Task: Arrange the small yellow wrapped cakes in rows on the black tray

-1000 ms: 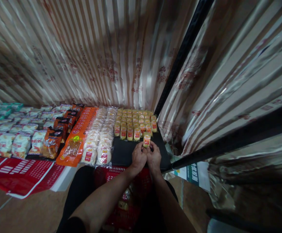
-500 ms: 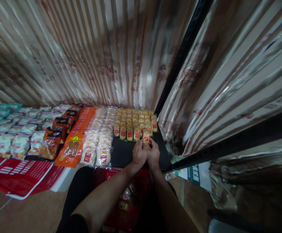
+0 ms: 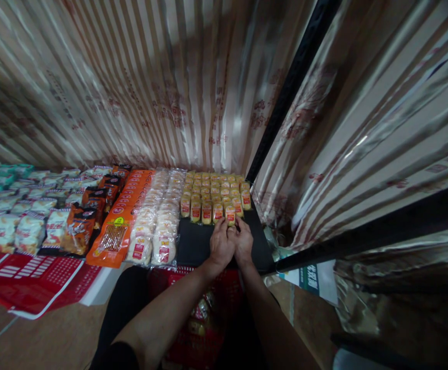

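Packet (image 3: 230,214), yellow, red-labelled, probably plastic-wrapped, hands (image 3: 222,242) together, clamped on its lower sides

Shiny striped sheeting (image 3: 150,77) hangs behind a black post (image 3: 288,90); in dim light the floor (image 3: 23,339) seems brown tile.

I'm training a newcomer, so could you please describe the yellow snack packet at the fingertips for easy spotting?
Find the black shelf, then the yellow snack packets at its right end. The packet is in the front row, the only one between the left hand and right hand.
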